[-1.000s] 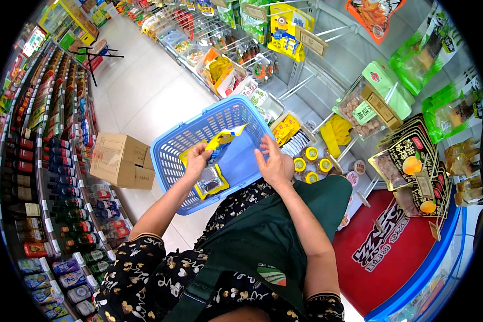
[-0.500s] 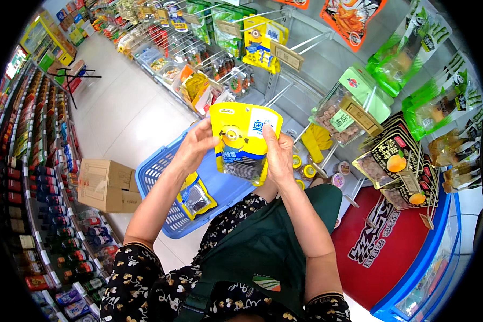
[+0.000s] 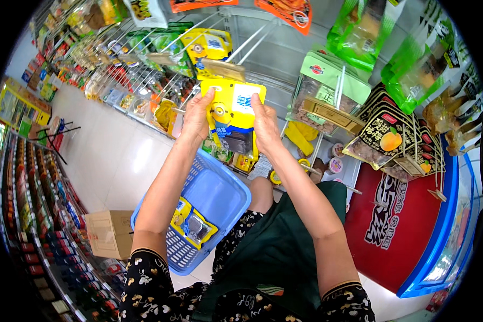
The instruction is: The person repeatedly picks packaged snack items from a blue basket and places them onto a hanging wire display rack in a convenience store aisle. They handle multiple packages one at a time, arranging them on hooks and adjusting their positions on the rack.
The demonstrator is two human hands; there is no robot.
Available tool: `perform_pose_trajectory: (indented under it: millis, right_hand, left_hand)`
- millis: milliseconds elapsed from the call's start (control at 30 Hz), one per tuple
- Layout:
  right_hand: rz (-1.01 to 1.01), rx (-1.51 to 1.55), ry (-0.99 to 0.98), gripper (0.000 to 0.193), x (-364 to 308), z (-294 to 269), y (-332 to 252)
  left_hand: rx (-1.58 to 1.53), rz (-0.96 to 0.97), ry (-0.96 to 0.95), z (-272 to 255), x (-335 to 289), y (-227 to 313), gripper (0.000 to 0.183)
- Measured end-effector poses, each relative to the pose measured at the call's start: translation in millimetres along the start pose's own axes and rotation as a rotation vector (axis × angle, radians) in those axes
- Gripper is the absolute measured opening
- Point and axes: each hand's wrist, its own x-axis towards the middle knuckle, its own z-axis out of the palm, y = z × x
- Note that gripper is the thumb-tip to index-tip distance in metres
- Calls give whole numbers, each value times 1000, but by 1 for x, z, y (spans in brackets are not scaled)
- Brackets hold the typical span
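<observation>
My left hand (image 3: 197,115) and my right hand (image 3: 264,122) hold a yellow snack packet (image 3: 232,114) by its two sides, raised in front of a wire display rack. Just above it a matching yellow packet (image 3: 206,47) hangs on a peg hook (image 3: 224,68). Below my arms a blue plastic basket (image 3: 220,193) rests by my knee, with one more yellow packet (image 3: 192,225) lying inside it.
Green packets (image 3: 359,32) and dark fruit-print packets (image 3: 389,137) hang on pegs to the right. A red and blue chest freezer (image 3: 413,225) stands at the right. A cardboard box (image 3: 110,233) sits on the floor by drink shelves (image 3: 32,214) on the left.
Both hands lifted the yellow packet out of the basket and up to the peg rack. The view tilted up with them.
</observation>
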Motion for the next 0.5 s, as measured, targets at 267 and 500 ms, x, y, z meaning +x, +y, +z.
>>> perform_pose_trajectory:
  millis: [267, 500]
  right_hand:
    - [-280, -147, -50, 49, 25, 2, -12]
    - [-254, -118, -36, 49, 29, 2, -22]
  left_hand:
    - [45, 204, -148, 5, 36, 7, 28]
    - [94, 240, -132, 16, 44, 11, 21]
